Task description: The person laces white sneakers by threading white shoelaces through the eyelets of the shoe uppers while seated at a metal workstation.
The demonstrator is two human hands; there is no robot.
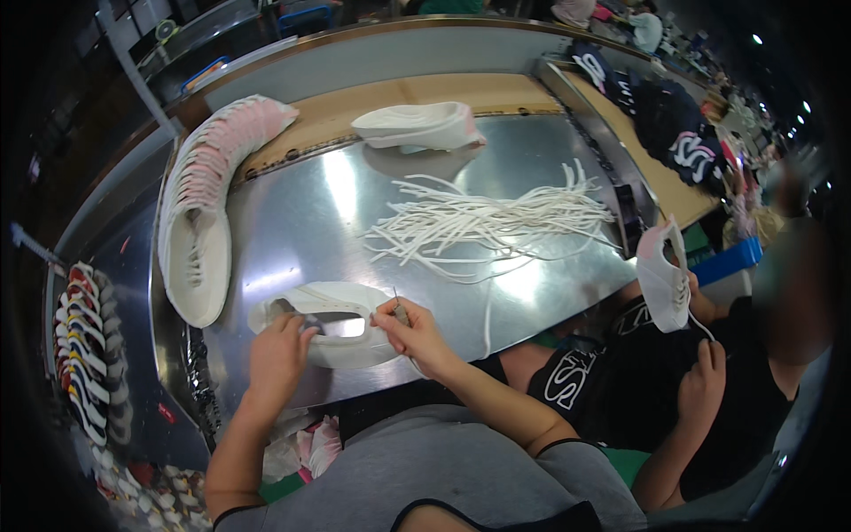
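The setting was a workshop floor with a shiny metal worktop (292,213) bounded at its far edge by a tan strip and a curved grey rail. A white shoe upper (328,324) lay flat near the worktop's near edge, directly ahead of the person. The left hand (277,355) rested on the upper's left end, fingers curled down onto the material beside its lace opening; its grip was pressed on the upper rather than wrapped around it. The right hand (417,332) sat at the upper's right end, its grip pinched closed on a thin metal tool (398,306) held upright, tip pointing away from the person. Whether that hand also touched the upper could not be determined.

A loose bundle of white laces (496,222) lay spread across the middle of the worktop towards its right edge, well apart from the upper. A long curved stack of white and pink uppers (208,191) ran along the left edge from the far left corner. A smaller stack of white uppers (421,127) sat near the far edge. Dark garments (674,124) were piled beyond the right edge.

A second person sat to the right, holding another white upper (663,279) raised off the worktop, with a lace hanging from it.
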